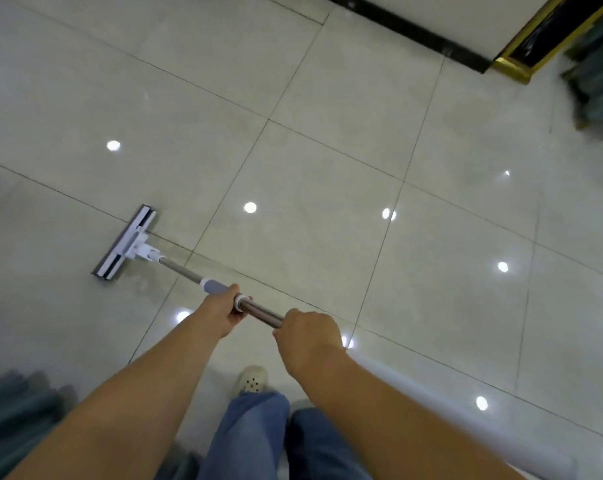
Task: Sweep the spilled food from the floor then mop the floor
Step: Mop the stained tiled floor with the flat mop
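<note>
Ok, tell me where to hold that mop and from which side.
Grip the mop on its long metal pole, not the flat head lying on the floor. Come from the near, raised end: left hand lower at the grey sleeve, right hand higher up, as now. The pole slants up toward the person.

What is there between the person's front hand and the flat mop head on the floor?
Only the mop's own pole, running from the left hand down to the mop head. Beneath it the head view shows bare glossy tile, no spilled food.
</note>
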A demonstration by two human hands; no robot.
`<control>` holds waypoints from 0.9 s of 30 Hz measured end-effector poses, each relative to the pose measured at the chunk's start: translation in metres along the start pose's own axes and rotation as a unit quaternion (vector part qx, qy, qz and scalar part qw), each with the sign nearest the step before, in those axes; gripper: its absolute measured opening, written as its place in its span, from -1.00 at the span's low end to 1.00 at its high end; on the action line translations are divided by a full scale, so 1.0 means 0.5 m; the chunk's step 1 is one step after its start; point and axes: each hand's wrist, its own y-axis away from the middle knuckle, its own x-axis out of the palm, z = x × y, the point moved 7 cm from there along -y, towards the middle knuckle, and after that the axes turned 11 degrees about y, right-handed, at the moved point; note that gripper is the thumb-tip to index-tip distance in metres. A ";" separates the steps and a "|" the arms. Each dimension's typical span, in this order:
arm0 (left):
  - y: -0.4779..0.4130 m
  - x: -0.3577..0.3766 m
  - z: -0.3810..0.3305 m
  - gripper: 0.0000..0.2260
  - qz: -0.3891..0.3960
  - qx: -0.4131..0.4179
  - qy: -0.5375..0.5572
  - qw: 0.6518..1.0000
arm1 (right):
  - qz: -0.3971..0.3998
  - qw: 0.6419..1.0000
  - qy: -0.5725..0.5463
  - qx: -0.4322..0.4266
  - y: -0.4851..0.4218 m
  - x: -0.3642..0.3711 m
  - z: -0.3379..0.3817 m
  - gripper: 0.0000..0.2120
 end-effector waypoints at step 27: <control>0.258 0.501 0.806 -0.86 0.000 -0.214 0.024 0.977 | 0.331 0.892 -0.305 0.052 0.441 0.512 -0.749 -0.79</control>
